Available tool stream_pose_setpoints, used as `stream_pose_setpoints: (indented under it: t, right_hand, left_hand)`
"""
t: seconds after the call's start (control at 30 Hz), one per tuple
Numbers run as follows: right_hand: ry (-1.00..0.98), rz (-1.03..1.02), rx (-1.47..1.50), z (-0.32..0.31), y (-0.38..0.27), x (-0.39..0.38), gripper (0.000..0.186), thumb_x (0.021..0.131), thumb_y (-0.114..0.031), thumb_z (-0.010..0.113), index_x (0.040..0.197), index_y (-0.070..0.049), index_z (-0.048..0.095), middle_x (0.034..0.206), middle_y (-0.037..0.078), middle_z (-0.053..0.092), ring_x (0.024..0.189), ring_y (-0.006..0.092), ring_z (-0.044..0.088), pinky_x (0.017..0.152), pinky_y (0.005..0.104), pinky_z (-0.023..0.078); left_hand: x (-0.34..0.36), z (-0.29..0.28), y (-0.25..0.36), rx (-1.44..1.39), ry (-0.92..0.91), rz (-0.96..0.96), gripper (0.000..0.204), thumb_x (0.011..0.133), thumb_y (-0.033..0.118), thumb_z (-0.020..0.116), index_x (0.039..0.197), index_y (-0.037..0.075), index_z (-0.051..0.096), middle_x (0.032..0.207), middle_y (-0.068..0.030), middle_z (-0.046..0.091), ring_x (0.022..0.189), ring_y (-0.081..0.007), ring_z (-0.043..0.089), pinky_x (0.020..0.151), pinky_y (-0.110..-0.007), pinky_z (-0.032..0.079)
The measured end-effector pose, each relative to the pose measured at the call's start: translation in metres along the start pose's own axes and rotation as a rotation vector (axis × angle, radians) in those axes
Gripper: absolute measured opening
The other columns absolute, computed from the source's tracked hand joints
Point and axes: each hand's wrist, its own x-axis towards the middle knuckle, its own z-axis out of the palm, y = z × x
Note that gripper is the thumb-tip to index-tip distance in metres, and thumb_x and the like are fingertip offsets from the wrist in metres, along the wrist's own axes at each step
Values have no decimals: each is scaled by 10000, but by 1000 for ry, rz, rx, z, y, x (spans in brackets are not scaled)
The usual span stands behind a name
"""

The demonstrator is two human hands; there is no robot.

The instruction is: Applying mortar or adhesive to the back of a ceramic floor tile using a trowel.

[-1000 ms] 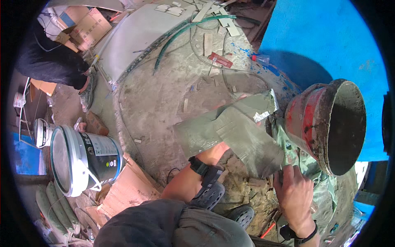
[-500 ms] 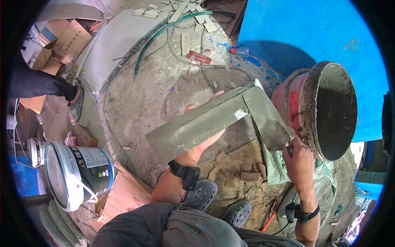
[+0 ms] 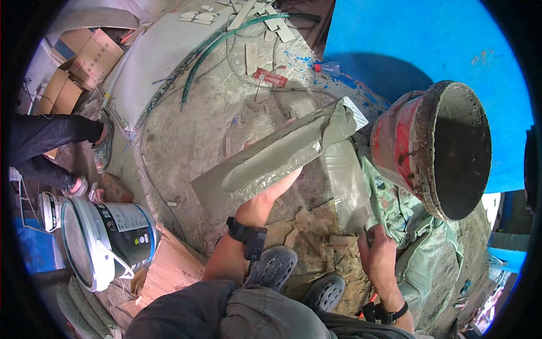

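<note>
My left hand [image 3: 275,192] is closed around a long rectangular tile [image 3: 210,185] from below and behind, tilted up toward the right. Wet grey mortar [image 3: 276,164] coats its upper face, thick along the middle and at the right end, where a whitish corner shows. In my right hand [image 3: 378,254] is the handle of a trowel [image 3: 345,189]. Its broad, grey-smeared blade points up and away, beside the tile's lower right edge. A red bucket [image 3: 398,141] crusted with mortar leans to the right, its dark mouth facing right.
A green cloth sack [image 3: 423,265] lies beneath the bucket. At left stand a white lidded pail [image 3: 116,231], cardboard boxes [image 3: 96,59] and another person's legs [image 3: 56,133]. Behind are a hose [image 3: 197,79], tile scraps [image 3: 276,25], a plastic bottle [image 3: 329,68] and a blue panel [image 3: 435,39].
The trowel has moved down and left, off the tile's right end. Mortar now sits heaped at that end. The tile has shifted slightly left. More of the other person's legs shows.
</note>
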Motion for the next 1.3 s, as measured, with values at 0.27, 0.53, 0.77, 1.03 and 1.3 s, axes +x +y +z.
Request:
stream_pose_setpoints:
  t: [0.27, 0.53, 0.77, 1.03, 1.3]
  right_hand:
    - [31, -132, -41, 4, -42, 7, 238, 965, -191, 745, 953, -29, 571, 790, 201, 644, 583, 421, 645, 538, 504, 512]
    - [27, -68, -8, -15, -41, 0, 231, 959, -182, 745, 934, -32, 572, 739, 216, 649, 603, 417, 650, 564, 514, 514]
    - [-72, -161, -244, -35, -57, 1, 213, 959, -175, 738, 930, -42, 575, 771, 175, 648, 630, 390, 665, 585, 488, 518]
    - [5, -59, -210, -20, -15, 28, 259, 980, -213, 723, 969, -14, 557, 750, 230, 678, 644, 434, 683, 596, 515, 545]
    - [-38, 5, -12, -4, -2, -1, 223, 960, -149, 741, 986, 9, 586, 749, 252, 685, 639, 459, 681, 602, 525, 534]
  left_hand:
    - [-7, -1, -7, 75, -129, -102, 844, 963, 507, 587, 1624, 14, 409, 1562, -185, 561, 1440, -330, 534, 1262, -500, 354]
    - [-8, 5, -8, 54, -70, -63, 842, 951, 515, 564, 1622, 29, 415, 1623, -201, 487, 1459, -353, 514, 1260, -531, 348]
    - [-9, -2, -3, 221, -79, -57, 882, 927, 505, 620, 1624, 14, 396, 1620, -224, 480, 1453, -359, 521, 1245, -513, 394]
    - [-2, -5, -3, 96, -44, -28, 866, 873, 422, 698, 1593, 15, 445, 1586, -202, 534, 1427, -312, 548, 1242, -422, 410]
    - [-2, -9, 2, 44, -77, 9, 824, 926, 452, 661, 1570, -25, 470, 1580, -212, 542, 1454, -331, 525, 1273, -465, 367]
